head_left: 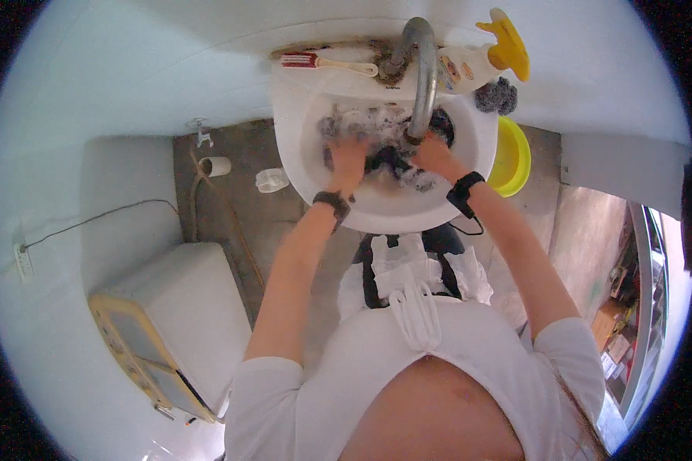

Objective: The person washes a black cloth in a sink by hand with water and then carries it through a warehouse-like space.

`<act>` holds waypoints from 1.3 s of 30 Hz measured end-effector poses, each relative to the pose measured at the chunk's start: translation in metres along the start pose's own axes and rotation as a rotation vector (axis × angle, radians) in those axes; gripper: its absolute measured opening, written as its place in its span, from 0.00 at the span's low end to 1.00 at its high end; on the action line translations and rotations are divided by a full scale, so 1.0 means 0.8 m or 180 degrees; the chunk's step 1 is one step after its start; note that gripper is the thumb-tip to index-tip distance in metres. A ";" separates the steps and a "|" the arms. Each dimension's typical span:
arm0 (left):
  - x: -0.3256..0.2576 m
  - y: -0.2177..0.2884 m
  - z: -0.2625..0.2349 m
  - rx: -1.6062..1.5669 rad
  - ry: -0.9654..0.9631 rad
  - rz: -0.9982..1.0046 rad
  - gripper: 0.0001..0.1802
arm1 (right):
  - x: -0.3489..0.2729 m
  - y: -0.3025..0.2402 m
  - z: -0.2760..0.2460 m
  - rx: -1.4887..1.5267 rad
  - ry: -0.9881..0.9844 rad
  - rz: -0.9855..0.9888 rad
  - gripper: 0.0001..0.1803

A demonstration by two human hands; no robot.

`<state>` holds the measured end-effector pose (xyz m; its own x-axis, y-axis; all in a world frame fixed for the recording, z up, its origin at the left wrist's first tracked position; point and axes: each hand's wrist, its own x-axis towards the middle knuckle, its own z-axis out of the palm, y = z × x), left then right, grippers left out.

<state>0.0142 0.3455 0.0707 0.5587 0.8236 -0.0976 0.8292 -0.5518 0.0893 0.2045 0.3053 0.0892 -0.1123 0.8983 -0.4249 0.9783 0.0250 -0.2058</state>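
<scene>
Both my hands are down in a white washbasin (296, 146) holding foamy water and a dark wet cloth (388, 160). My left hand (349, 154) is at the left of the basin, against the suds beside the cloth; its fingers are smeared by motion and partly under foam. On the right, just below the spout, my right hand (437, 152) is closed on the cloth, with more dark fabric showing behind it. The curved metal faucet (424, 84) hangs over the basin and covers part of the right fingers. Dark bands circle both my wrists.
A scrub brush (327, 64) lies on the basin's back ledge. A spray bottle with a yellow head (469, 67) and a dark scouring pad (497, 96) are at the back right. Below stands a yellow tub (515, 157). A white boxy appliance (173, 315) is at lower left.
</scene>
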 end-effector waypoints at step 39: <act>0.007 0.054 -0.051 -0.4441 -0.0426 -0.0382 0.21 | -0.075 -0.004 -0.088 0.0545 0.1356 -0.0370 0.23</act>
<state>0.0521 0.3314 0.1142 0.5499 0.7937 -0.2601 0.2140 0.1672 0.9624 0.2206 0.2823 0.1773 -0.1029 0.9947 0.0017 0.9166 0.0955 -0.3881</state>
